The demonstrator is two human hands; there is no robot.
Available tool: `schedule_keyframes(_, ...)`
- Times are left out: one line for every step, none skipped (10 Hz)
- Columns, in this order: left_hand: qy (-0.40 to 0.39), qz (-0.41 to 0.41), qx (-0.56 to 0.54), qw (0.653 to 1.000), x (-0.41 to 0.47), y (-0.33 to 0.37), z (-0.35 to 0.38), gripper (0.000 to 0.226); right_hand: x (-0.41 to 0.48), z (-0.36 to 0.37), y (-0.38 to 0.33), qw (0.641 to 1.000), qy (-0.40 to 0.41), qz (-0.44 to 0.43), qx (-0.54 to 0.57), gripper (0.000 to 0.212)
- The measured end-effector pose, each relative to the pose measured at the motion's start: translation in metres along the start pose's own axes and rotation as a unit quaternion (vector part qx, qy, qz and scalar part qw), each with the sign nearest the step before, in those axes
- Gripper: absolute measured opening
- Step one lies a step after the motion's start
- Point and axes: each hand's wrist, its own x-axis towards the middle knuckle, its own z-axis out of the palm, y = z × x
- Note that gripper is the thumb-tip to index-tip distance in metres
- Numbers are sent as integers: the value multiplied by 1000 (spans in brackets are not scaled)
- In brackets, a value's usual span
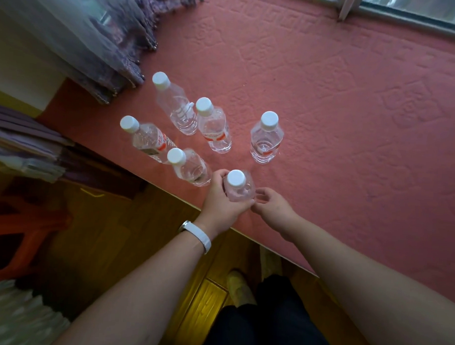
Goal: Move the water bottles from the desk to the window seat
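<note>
Several clear water bottles with white caps stand upright on the pink padded window seat. My left hand is wrapped around the nearest bottle, which stands at the seat's front edge. My right hand hovers just right of that bottle with its fingers apart, touching or almost touching it. Other bottles stand behind: one at the right, one in the middle, one at the back, one at the left and one close to my left hand.
A purple fringed curtain hangs over the seat's far left. A window frame runs along the top right. Below the seat's edge are a wooden floor, my leg and slipper, and an orange stool at the left.
</note>
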Motion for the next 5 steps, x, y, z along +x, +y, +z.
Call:
schedule_keyframes(1,0,-12,1000,3,0,1,75,-3,0,-2,1000,6,-7,10,37)
schedule_keyframes(4,5,-17,1000,6,-8,0,76,-3,2,-1,1000,8,-15,1,43)
schedule_keyframes(-5,1,-9,1000,1,-6,-1,76,-9,3,-1,1000,11,-10,-2,46)
schedule_keyframes(-20,-2,-8,1000,-3,3,-4,81,-17,0,-6,1000,11,-6,-12,47)
schedule_keyframes(-27,-8,17,999,-18,16,-14,94,-32,-10,-18,999,18,0,-32,50)
